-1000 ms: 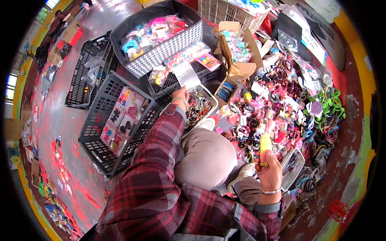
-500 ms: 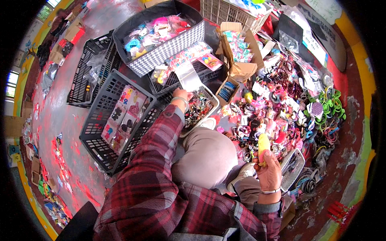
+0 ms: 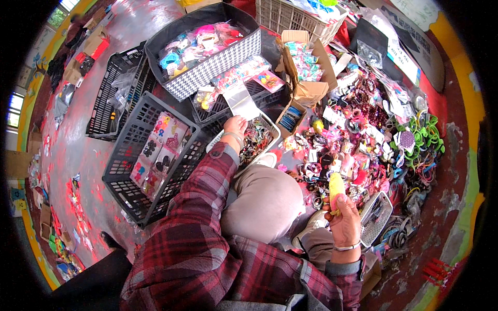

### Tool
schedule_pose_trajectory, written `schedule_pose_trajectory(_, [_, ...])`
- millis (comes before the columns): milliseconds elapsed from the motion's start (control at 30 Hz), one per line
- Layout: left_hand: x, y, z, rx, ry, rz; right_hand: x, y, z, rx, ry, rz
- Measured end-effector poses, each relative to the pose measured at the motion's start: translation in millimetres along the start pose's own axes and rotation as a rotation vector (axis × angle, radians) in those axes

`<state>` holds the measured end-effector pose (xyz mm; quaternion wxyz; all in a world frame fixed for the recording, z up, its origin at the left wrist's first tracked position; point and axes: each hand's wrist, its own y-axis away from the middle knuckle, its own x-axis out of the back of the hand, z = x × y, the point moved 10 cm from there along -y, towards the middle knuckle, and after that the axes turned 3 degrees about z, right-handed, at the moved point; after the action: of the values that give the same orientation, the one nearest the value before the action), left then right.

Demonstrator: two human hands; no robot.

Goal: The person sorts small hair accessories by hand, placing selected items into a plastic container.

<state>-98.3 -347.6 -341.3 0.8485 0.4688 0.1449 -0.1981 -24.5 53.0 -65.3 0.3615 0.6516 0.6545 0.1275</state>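
Observation:
In my right hand [image 3: 344, 220], closed round its lower end, is a long yellow fuzzy piece [image 3: 336, 185]; its exact kind I cannot make out. It points upward over a pile of hair accessories [image 3: 353, 150]. My left hand [image 3: 235, 127] reaches forward with its fingers pinched at the near edge of a flat, clear-and-whitish plastic bag [image 3: 241, 103]. Below that hand is a white basket [image 3: 276, 136] full of small mixed hair ties and clips. The bag lies over the far rim of this basket and hides part of it.
A black crate [image 3: 116, 166] with carded accessories stands at left, another black crate [image 3: 98, 116] beyond it. Farther ahead are a houndstooth-patterned bin [image 3: 218, 65], an open cardboard box [image 3: 324, 67] and a beige crate [image 3: 295, 20]. A small white basket [image 3: 385, 212] lies by my right hand.
My left hand and the plastic bag have shifted slightly nearer to me over the basket. My right hand still holds the yellow piece. A dark shoe and leg show at the lower left.

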Motion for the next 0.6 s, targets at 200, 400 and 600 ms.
schedule_pose_trajectory(200, [1.4, -26.2, 0.4, -0.045, 0.167, -0.186, -3.4, -6.1, 2.1, 0.027, 0.032, -0.025])
schedule_pose_trajectory(400, [-22.9, -22.5, 16.4, -0.113, 0.154, -0.461, -53.5, -38.6, -1.6, 0.073, 0.277, -0.150])
schedule_pose_trajectory(600, [-19.3, -5.8, 13.4, 0.025, 0.184, -0.328, -105.3, -114.2, 12.0, 0.030, 0.149, -0.271])
